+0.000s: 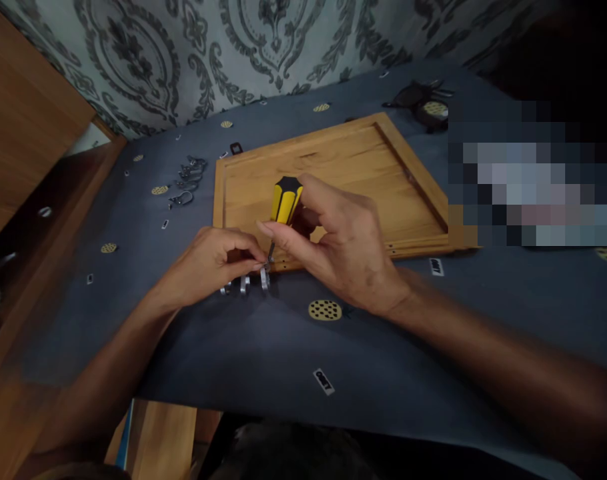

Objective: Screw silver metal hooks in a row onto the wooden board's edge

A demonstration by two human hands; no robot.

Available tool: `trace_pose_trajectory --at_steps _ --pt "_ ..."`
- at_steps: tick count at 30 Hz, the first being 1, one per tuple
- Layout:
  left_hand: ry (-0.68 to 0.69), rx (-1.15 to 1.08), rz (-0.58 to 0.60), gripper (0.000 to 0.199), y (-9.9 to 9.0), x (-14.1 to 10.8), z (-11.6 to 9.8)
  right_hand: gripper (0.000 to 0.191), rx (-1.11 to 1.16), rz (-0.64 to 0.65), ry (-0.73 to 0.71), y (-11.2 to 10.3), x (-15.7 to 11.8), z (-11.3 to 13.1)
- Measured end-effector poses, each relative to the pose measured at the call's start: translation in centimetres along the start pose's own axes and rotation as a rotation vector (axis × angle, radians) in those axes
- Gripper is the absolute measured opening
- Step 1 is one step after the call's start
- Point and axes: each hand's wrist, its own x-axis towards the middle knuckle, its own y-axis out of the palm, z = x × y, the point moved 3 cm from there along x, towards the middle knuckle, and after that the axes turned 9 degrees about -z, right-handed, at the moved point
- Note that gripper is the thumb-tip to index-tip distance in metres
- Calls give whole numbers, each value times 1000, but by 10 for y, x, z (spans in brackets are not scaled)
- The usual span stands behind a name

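My right hand (346, 250) grips a screwdriver (285, 203) by its yellow and black handle. The shaft points down, and its tip meets a metal hook (265, 279) on the near edge of a framed wooden board (313, 160). Thumb and fingers of my left hand (206, 263) are pinched together on that hook; whether they also hold a screw is too small to see. Farther left along the same edge hang more silver hooks (245, 285), partly behind my left hand. Small dark holes dot the edge to the right.
Loose metal hooks (191, 172) lie in a pile left of the board on the dark pineapple-print cloth (263, 353). A small black piece (236, 148) lies behind the board. A dark object (416, 100) rests at the back right. Wooden furniture (33, 120) borders the left; a pixelated patch covers the right.
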Motion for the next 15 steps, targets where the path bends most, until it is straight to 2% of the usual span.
trace_pose_trajectory --at_steps 15 --pt "99 17 30 10 1 6 4 28 9 12 26 0 -1 -2"
